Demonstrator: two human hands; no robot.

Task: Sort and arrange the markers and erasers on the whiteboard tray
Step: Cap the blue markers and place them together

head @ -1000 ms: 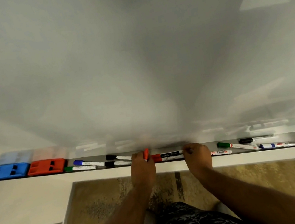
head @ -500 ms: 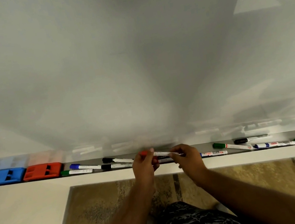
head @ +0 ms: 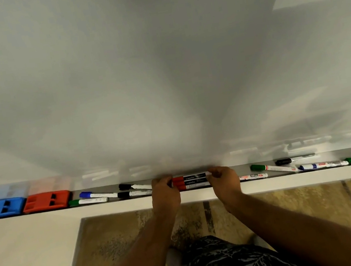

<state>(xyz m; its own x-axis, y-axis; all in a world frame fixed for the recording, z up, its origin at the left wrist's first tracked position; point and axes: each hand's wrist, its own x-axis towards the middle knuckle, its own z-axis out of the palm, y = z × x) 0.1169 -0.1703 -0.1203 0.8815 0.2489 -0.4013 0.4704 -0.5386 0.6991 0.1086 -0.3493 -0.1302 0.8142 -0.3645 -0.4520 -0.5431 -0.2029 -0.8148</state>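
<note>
Your left hand (head: 164,193) and right hand (head: 223,179) now pinch ends of red-capped black-label markers (head: 190,181), pressed together flat on grey whiteboard tray (head: 235,170). Half second ago, one was lifted. Reds grouped; others still scattered.

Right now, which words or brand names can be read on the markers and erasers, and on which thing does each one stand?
"camlin": on the upper red marker between the hands.
"camlin": on the red marker below it.
"MARKER": on the white marker right of the right hand.
Other marker labels are too blurred; the erasers show none.
</note>
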